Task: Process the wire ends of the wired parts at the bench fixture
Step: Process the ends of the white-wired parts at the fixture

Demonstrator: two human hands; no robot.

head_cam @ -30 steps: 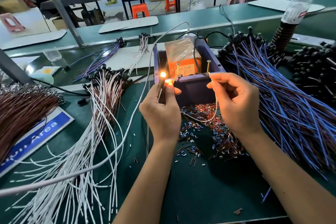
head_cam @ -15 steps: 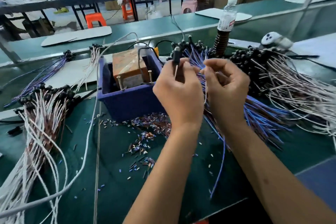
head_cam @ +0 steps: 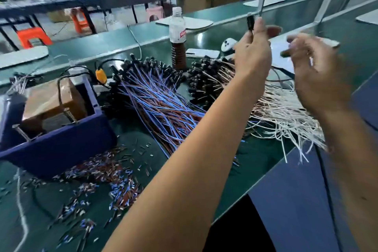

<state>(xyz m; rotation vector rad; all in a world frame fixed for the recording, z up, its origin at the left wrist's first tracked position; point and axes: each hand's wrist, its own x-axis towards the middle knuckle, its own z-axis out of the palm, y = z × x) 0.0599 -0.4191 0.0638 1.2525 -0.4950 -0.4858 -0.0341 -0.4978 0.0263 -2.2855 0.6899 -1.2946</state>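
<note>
Head view: left hand point(head_cam: 252, 55) raised over the bench's far right, fingers pinching a black part point(head_cam: 250, 22). Right hand point(head_cam: 319, 73) beside it, blurred, fingers loosely curled; grip cannot be told. Blue box point(head_cam: 61, 141) sits at the left edge, blue-wire pile point(head_cam: 161, 104) mid-bench.

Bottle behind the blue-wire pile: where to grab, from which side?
Take the bottle around its clear upper body, near the label, coming from the side or above. It stands upright between the blue-wire pile and the white-wire pile; black parts crowd its dark lower half, so fingers would likely snag there. Its upper half stands clear of both piles.
</note>
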